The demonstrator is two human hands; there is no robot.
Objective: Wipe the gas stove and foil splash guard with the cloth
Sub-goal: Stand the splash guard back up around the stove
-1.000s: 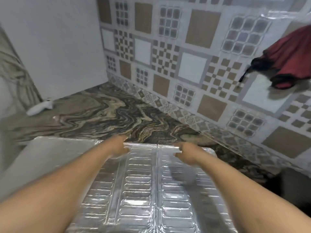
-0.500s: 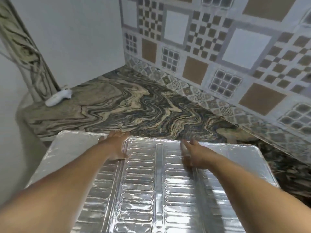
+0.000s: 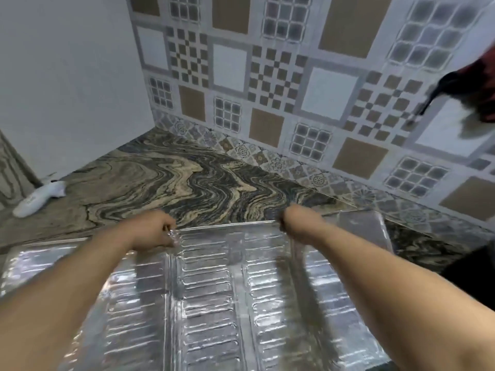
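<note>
The foil splash guard (image 3: 214,285) is a ribbed silver sheet with side flaps, filling the lower middle of the head view. My left hand (image 3: 154,231) grips its far top edge left of centre, fingers curled over the rim. My right hand (image 3: 300,223) holds the same top edge right of centre. The right flap (image 3: 359,231) angles back toward the wall. No cloth and no gas stove show clearly; a dark shape (image 3: 471,269) sits at the right edge.
Beyond the guard lies a swirled marble counter (image 3: 187,183), met by a patterned tile wall (image 3: 267,76) and a plain white wall (image 3: 67,76) on the left. A white lighter-like tool (image 3: 40,198) lies far left. A red and black fabric (image 3: 476,87) hangs at the upper right.
Both hands went from resting flat on the guard's top to gripping its far edge. The guard's top edge now stands higher and the right flap swings back. The view shifted right.
</note>
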